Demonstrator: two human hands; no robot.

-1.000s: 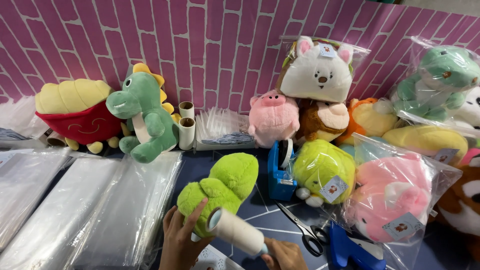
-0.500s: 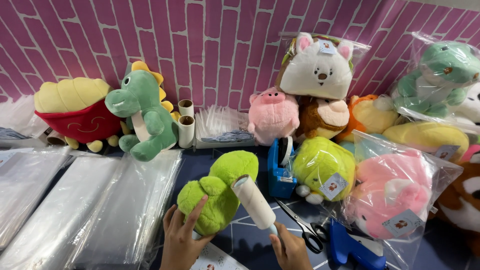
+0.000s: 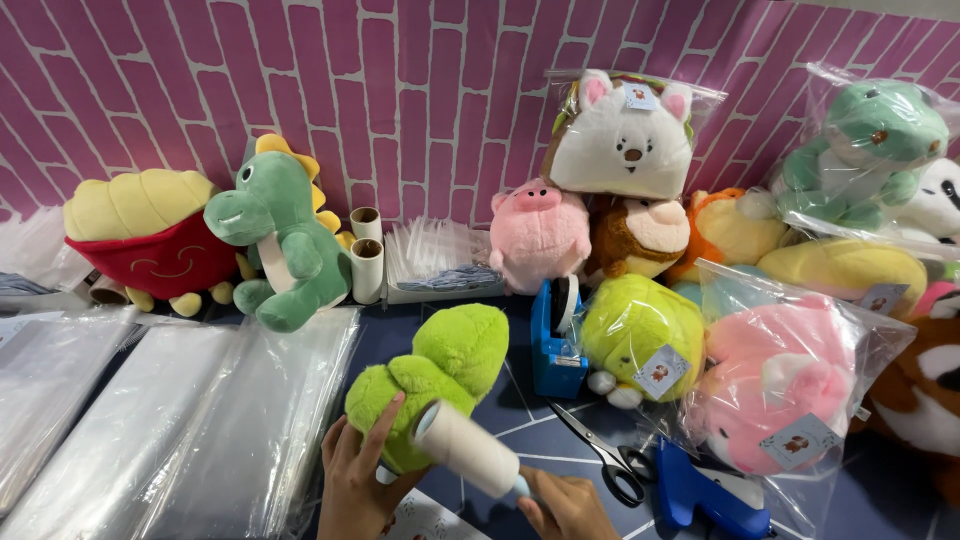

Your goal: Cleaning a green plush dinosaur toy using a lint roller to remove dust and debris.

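Since half a second ago the lint roller (image 3: pixel 465 447) has swung down from a steeper tilt to lie low across the lime-green plush toy (image 3: pixel 430 375), its white drum now pressed against the toy's near end. The right hand (image 3: pixel 565 505) has its grip clamped on the roller's pale blue handle at the lower edge of the view, so the drum reaches up and left from that hand toward the toy. The left hand (image 3: pixel 358 480) has its grip closed on the toy's lower left part, fingers spread over the fur, just beside the drum's end. The toy lies on the dark blue worktop (image 3: pixel 520 400), its far end pointing toward a blue tape dispenser (image 3: pixel 556 340). Black-handled scissors (image 3: pixel 605 458) lie just right of the roller. Clear plastic bags (image 3: pixel 170 430) are spread over the worktop to the left. A green dinosaur plush (image 3: pixel 285 245) stands behind them, and a bagged pink plush (image 3: pixel 780 385) sits to the right.
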